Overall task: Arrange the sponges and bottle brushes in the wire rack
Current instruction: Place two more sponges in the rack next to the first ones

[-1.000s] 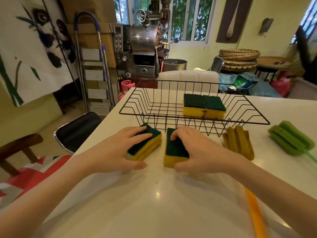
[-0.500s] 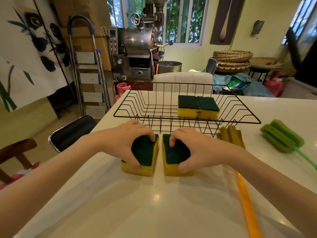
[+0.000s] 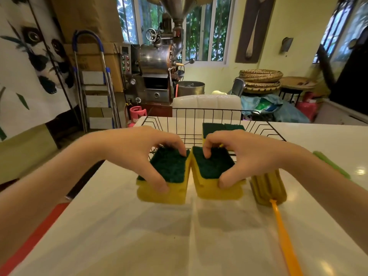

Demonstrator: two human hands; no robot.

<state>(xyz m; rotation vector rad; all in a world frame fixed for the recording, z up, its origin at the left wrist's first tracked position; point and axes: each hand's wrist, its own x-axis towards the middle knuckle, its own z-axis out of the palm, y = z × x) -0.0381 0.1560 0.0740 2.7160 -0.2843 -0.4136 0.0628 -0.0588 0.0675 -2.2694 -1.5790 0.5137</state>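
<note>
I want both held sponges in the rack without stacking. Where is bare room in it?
The wire rack looks bare on its left side, behind the left hand. Its right side is crowded: two sponges already sit there, behind the right hand.

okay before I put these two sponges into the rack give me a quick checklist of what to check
1. Left hand grips left sponge, thumb and fingers pinching it: ok.
2. Right hand grips right sponge: ok.
3. Both sponges lifted off the table: ok, shadows beneath.
4. Free floor space in the wire rack beside the sponges in the rack: cannot tell, hands hide it.
5. Yellow bottle brush out of the path: ok.
</note>
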